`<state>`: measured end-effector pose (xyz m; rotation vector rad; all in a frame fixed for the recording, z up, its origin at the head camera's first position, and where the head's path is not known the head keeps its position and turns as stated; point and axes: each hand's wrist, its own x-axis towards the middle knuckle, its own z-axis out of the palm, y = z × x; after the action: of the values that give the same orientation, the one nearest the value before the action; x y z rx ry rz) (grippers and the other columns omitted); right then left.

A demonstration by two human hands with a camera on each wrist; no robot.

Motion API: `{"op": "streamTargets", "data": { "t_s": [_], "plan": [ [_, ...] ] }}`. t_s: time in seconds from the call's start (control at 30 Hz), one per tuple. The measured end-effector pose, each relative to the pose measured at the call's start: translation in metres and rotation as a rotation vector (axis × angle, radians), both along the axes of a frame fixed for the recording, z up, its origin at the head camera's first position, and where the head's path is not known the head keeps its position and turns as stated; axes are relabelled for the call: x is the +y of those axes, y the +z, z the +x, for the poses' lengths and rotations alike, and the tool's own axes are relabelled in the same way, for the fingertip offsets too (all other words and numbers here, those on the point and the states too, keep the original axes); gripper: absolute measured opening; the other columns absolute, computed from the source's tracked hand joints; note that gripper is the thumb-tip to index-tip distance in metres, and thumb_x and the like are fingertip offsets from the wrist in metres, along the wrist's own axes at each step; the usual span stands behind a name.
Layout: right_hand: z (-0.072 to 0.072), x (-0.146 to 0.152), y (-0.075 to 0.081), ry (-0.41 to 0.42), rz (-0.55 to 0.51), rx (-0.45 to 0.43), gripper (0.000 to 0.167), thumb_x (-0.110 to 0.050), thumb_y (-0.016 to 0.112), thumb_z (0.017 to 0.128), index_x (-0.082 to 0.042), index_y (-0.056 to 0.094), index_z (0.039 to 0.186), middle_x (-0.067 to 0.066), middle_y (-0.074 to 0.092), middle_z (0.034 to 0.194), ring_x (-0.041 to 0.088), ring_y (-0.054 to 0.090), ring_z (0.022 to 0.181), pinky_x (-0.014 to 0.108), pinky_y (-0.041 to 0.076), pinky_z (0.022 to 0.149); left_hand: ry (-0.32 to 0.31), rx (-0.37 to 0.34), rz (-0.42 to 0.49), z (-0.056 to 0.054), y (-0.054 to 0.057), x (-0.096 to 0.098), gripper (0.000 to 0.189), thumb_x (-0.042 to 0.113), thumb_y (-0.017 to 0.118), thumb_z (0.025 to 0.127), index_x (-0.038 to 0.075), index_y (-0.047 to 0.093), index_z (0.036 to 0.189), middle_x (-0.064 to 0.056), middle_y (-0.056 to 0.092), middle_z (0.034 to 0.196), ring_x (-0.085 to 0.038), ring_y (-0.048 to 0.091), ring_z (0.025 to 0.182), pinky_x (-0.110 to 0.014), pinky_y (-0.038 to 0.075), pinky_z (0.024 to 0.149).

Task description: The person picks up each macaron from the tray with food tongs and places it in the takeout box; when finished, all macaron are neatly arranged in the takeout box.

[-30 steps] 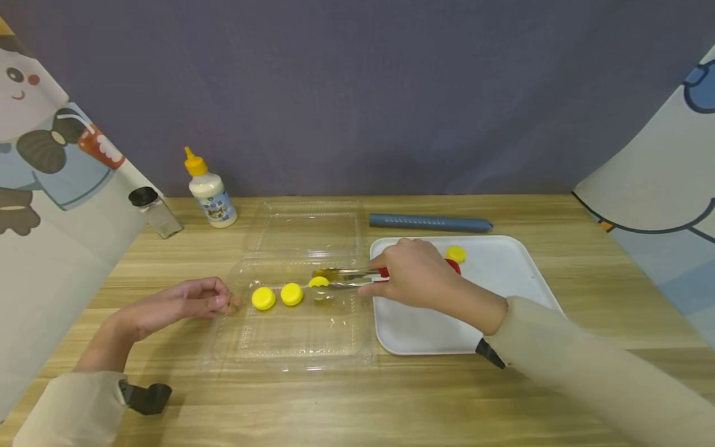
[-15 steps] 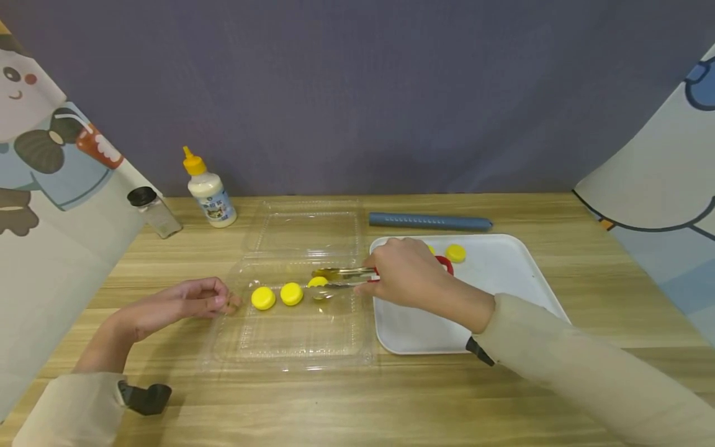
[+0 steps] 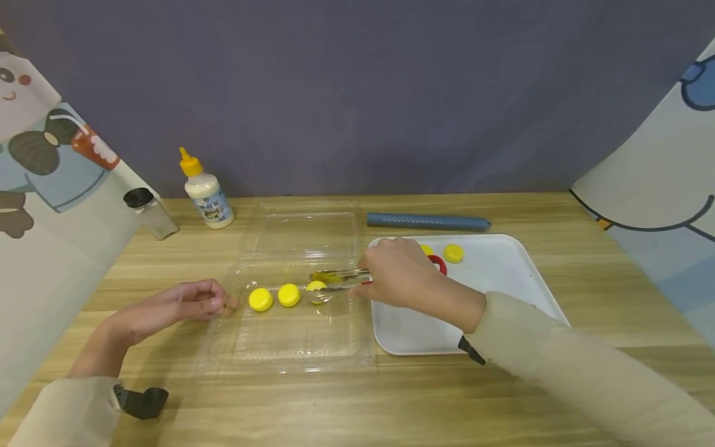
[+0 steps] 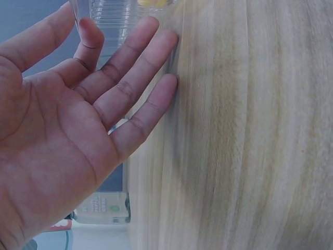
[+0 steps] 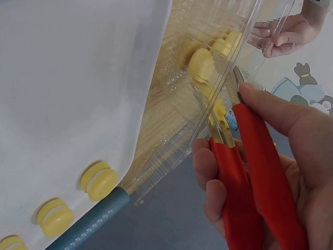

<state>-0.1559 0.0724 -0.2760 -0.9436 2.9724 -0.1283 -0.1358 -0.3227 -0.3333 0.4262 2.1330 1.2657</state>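
My left hand (image 3: 173, 307) pinches the left rim of the open clear plastic clamshell container (image 3: 296, 341) between thumb and forefinger; its other fingers extend loosely in the left wrist view. The right hand (image 3: 404, 276) grips metal tongs with red handles (image 5: 270, 177). Inside the container, a row holds a left yellow macaron (image 3: 260, 300), a middle macaron (image 3: 288, 295) and a right macaron (image 3: 316, 286). The tongs' tips stand around the right one; whether they touch it, I cannot tell. The right wrist view shows more macarons (image 5: 99, 181) along the white tray's (image 5: 78, 78) edge.
A blue-grey rod-shaped box (image 3: 427, 221) lies behind the tray. At the back left stand a squeeze bottle with a yellow cap (image 3: 209, 198) and a black-lidded jar (image 3: 152, 214). The container's lid (image 3: 304, 230) lies folded back toward the dark cloth wall.
The right hand has shifted slightly left with the tongs, whose arms look a little wider apart. Another macaron on the tray has come into sight behind that hand. My left hand stays at the rim.
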Motion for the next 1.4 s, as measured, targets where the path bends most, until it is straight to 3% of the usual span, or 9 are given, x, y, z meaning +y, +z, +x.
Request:
{"op": "streamTargets", "data": {
  "t_s": [0.4, 0.53, 0.63, 0.73, 0.87, 1.07, 1.27, 1.4],
  "plan": [
    [0.002, 0.014, -0.002, 0.005, -0.013, -0.043, 0.059, -0.061, 0.077, 0.083, -0.016, 0.076, 0.121, -0.008, 0.062, 0.067, 0.017, 0.059, 0.068, 0.033, 0.047, 0.057, -0.002, -0.017, 0.025, 0.0, -0.001, 0.0, 0.027, 0.019, 0.045, 0.109, -0.004, 0.05, 0.122, -0.022, 0.052, 0.14, -0.01, 0.057, 0.123, -0.021, 0.049, 0.097],
    [0.004, 0.023, -0.006, -0.015, -0.105, -0.089, 0.063, -0.063, 0.075, 0.083, -0.013, 0.075, 0.121, -0.005, 0.065, 0.066, 0.017, 0.06, 0.064, 0.031, 0.046, 0.055, -0.007, -0.014, 0.038, 0.0, -0.002, 0.0, 0.026, 0.018, 0.045, 0.109, -0.004, 0.05, 0.121, -0.023, 0.052, 0.141, -0.009, 0.058, 0.123, -0.021, 0.049, 0.097],
    [0.005, 0.032, -0.006, -0.023, -0.2, -0.123, 0.059, -0.062, 0.075, 0.083, -0.012, 0.077, 0.114, -0.006, 0.058, 0.056, 0.013, 0.054, 0.054, 0.029, 0.043, 0.053, -0.007, -0.005, 0.041, 0.001, -0.002, -0.001, 0.024, 0.017, 0.045, 0.108, -0.003, 0.05, 0.12, -0.024, 0.052, 0.141, -0.01, 0.058, 0.123, -0.021, 0.049, 0.097],
    [0.006, 0.042, -0.004, -0.029, -0.256, -0.132, 0.059, -0.062, 0.075, 0.083, -0.013, 0.076, 0.115, -0.008, 0.053, 0.053, 0.01, 0.051, 0.054, 0.029, 0.045, 0.057, -0.007, 0.002, 0.042, 0.001, -0.002, -0.001, 0.023, 0.017, 0.045, 0.108, -0.003, 0.05, 0.119, -0.025, 0.051, 0.142, -0.011, 0.058, 0.123, -0.02, 0.048, 0.097],
    [0.007, 0.058, -0.001, -0.079, -0.289, -0.144, 0.069, -0.063, 0.075, 0.083, -0.012, 0.07, 0.129, -0.01, 0.05, 0.055, 0.009, 0.048, 0.056, 0.03, 0.044, 0.058, -0.009, 0.001, 0.042, 0.001, -0.002, 0.0, 0.023, 0.017, 0.045, 0.108, -0.003, 0.05, 0.119, -0.024, 0.052, 0.141, -0.01, 0.058, 0.122, -0.021, 0.049, 0.097],
    [0.004, 0.088, 0.0, -0.142, -0.342, -0.156, 0.073, -0.062, 0.075, 0.084, -0.009, 0.067, 0.134, -0.008, 0.033, 0.051, 0.01, 0.032, 0.049, 0.028, 0.031, 0.05, -0.016, 0.008, 0.043, 0.0, -0.001, 0.0, 0.023, 0.016, 0.046, 0.108, -0.004, 0.049, 0.12, -0.025, 0.053, 0.14, -0.01, 0.059, 0.122, -0.021, 0.049, 0.097],
    [0.0, 0.124, 0.003, -0.197, -0.351, -0.164, 0.073, -0.058, 0.075, 0.086, -0.006, 0.065, 0.136, -0.004, 0.043, 0.056, 0.014, 0.037, 0.054, 0.029, 0.033, 0.05, -0.015, 0.006, 0.049, -0.001, 0.0, 0.001, 0.023, 0.016, 0.046, 0.108, -0.004, 0.049, 0.119, -0.025, 0.052, 0.14, -0.01, 0.058, 0.122, -0.021, 0.049, 0.098],
    [-0.003, 0.149, 0.003, -0.257, -0.338, -0.183, 0.074, -0.057, 0.074, 0.087, -0.006, 0.062, 0.139, -0.004, 0.038, 0.051, 0.015, 0.037, 0.051, 0.029, 0.033, 0.048, -0.012, 0.009, 0.039, -0.001, 0.0, 0.0, 0.023, 0.016, 0.046, 0.108, -0.004, 0.049, 0.12, -0.023, 0.053, 0.138, -0.011, 0.058, 0.122, -0.022, 0.049, 0.098]
  ]
}}
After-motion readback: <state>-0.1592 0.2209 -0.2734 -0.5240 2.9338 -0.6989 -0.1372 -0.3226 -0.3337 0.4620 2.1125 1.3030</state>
